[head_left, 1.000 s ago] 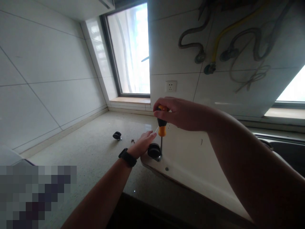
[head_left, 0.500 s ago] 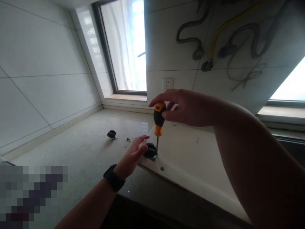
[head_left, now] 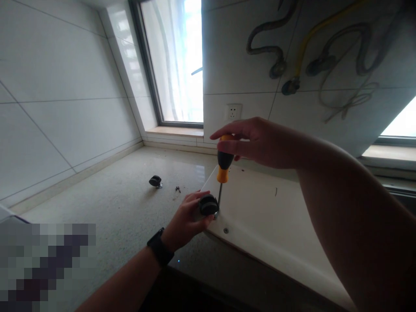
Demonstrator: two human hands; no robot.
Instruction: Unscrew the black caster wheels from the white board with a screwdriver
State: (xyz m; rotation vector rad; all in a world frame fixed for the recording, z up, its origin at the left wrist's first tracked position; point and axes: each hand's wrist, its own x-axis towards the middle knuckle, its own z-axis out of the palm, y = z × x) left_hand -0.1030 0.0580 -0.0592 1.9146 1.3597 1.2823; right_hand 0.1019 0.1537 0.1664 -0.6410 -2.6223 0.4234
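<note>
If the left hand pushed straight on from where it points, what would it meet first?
The black caster, which the left hand appears to cup; just past it, probably the screwdriver shaft, though depth is hard to judge.

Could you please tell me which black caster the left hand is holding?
The caster at a corner of the white panel, beside the screwdriver, in the left hand. The other caster lies apart on the counter, touched by neither hand.

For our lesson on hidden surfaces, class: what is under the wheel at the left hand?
Under the wheel, some shiny metal shows, over the white panel. The wheel and left hand cover the rest, so whatever else lies there cannot be seen.
</note>
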